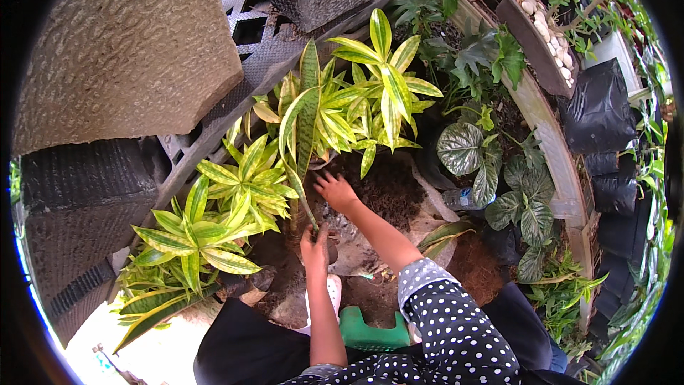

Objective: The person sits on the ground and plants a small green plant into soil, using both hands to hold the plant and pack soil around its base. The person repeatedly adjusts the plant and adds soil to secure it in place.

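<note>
My left hand [314, 248] is closed around the lower end of a tall snake plant [307, 117], whose long mottled leaves stand up among the other plants. Farther from me and slightly to the right, my right hand [336, 191] has its fingers apart at the edge of dark loose soil [377, 189]. Its fingertips are close to the snake plant's leaves; whether they touch the soil I cannot tell. Yellow-green striped leafy plants [246, 175] crowd the left side, and another bright striped plant [388, 78] rises behind my right hand.
A green plastic stool [370, 329] is below my arms. On the right, dark-veined leafy plants [459, 148] grow inside a curved border [548, 150]. Brown coir-like fibre [474, 267] lies nearby. Large textured planters [128, 50] stand at upper left, and a trough of white pebbles [545, 28] at upper right.
</note>
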### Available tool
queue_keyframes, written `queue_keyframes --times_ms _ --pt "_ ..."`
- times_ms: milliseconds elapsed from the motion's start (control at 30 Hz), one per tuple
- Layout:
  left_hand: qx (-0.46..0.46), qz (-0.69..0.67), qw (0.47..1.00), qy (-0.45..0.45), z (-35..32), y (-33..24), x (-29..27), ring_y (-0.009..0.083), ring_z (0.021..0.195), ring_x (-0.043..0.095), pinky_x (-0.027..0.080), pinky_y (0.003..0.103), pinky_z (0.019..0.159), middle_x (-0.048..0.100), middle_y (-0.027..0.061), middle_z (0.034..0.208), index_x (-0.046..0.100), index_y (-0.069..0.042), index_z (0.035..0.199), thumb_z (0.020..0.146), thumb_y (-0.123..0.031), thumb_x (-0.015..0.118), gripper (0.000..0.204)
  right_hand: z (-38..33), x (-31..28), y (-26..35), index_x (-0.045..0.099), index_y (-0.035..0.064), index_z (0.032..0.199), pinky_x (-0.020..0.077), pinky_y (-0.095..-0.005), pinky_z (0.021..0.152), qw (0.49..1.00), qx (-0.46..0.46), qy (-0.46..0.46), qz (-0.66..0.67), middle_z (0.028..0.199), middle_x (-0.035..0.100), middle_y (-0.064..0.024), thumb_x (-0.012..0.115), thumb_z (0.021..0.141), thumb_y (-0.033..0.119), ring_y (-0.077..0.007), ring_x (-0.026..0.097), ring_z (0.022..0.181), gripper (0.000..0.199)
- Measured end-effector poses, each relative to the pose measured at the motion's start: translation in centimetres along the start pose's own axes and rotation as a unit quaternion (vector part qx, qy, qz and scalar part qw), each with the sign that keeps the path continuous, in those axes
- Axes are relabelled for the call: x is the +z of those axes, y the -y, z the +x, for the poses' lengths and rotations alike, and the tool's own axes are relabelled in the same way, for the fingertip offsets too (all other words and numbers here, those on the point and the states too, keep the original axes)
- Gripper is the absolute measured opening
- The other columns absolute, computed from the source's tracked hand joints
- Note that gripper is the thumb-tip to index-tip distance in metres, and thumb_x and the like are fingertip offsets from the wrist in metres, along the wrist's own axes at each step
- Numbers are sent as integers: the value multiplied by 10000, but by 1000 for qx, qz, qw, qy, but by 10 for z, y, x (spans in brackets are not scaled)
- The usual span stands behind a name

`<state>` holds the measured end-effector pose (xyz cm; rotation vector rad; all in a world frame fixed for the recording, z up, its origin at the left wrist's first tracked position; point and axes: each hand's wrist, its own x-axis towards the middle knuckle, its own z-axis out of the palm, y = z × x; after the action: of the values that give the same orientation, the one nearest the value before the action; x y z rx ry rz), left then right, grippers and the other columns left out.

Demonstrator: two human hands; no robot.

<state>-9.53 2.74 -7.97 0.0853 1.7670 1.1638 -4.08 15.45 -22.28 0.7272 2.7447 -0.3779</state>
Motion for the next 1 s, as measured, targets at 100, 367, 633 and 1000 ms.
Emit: queue_keyframes --times_ms 100,367,633,1000 --pt "-9 -11 1000 24 -2 -5 1 148 700 572 443 268 629 604 89 820 520 60 1090 839 -191 638 374 10 -1 -7 509 146 1271 365 -442 986 996 60 50 33 1403 381 -12 418 903 181 -229 360 1279 381" --pt "21 43 999 -3 2 0 -8 131 746 534 424 258 672 593 85 865 519 72 1099 834 -204 651 405 -14 -2 -22 461 112 1265 378 -453 986 974 187 -26 122 1354 400 -152 503 815 106 -332 370 1273 452" --pt "3 -35 999 -1 0 -4 -13 103 683 539 413 222 637 618 60 778 515 21 1040 846 -153 640 290 -37 -24 -21 466 73 1215 480 -412 887 919 247 -97 292 1287 437 -199 601 670 -3 -386 449 1179 566" --pt "18 -38 999 -2 7 13 -13 150 647 589 447 265 590 594 74 752 481 44 1103 838 -129 629 349 -89 33 61 575 4 1107 422 -391 987 973 95 -74 197 1397 307 -162 512 789 82 -349 273 1320 334"
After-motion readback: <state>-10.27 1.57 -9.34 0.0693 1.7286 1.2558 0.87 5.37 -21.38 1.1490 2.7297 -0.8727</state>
